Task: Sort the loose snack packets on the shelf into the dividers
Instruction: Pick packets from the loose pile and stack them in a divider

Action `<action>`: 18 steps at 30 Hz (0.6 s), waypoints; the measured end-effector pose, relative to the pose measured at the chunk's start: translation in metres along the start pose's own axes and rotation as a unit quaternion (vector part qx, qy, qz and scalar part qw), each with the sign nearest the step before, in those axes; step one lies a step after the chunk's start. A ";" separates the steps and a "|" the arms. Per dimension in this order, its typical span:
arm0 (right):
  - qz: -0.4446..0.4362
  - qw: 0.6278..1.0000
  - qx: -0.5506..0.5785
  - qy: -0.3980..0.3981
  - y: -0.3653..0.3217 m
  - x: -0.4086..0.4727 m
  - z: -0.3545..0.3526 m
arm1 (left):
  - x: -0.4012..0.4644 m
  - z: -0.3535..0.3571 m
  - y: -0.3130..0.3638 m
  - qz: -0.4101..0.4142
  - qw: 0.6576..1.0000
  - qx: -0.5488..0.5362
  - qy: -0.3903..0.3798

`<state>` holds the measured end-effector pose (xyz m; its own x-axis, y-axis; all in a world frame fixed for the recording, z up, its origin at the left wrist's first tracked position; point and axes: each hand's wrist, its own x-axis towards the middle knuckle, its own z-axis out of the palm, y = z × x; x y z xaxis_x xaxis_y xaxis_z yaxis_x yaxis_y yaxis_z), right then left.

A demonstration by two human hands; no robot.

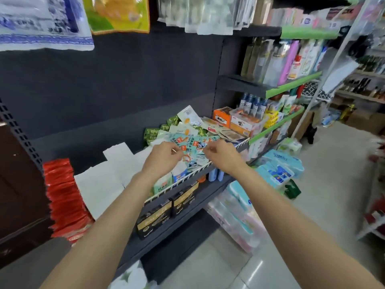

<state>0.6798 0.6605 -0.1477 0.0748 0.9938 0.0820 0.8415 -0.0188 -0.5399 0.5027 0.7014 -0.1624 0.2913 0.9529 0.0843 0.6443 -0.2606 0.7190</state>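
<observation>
A heap of loose snack packets lies on the shelf behind a white wire rail (pixel 187 176). Teal packets (pixel 187 142) are in front, green packets (pixel 152 136) at the back left, white ones (pixel 189 116) on top, and brown packets (pixel 229 134) to the right. My left hand (pixel 164 156) has its fingers curled on the teal packets at the heap's front. My right hand (pixel 220 152) pinches the edge of a teal packet just right of it. The two hands are close together over the same pile. No dividers can be made out among the packets.
Orange and clear boxes (pixel 239 119) stand right of the heap. White bags (pixel 108 180) and red packets (pixel 62 192) lie to the left. Black boxes (pixel 154 217) sit on the lower shelf, tissue packs (pixel 277 172) on the floor at right. Bottles (pixel 281 61) fill upper shelves.
</observation>
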 end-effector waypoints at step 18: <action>0.016 0.995 0.027 -0.093 0.137 0.249 0.044 | 0.222 0.099 -0.033 -0.067 0.995 0.054 -0.050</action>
<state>0.7903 0.9103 -0.2383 -0.0040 0.9960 -0.0889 0.8101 -0.0489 -0.5843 0.6159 0.9059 -0.2363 0.2631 0.9613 -0.0817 0.7526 -0.1515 0.6408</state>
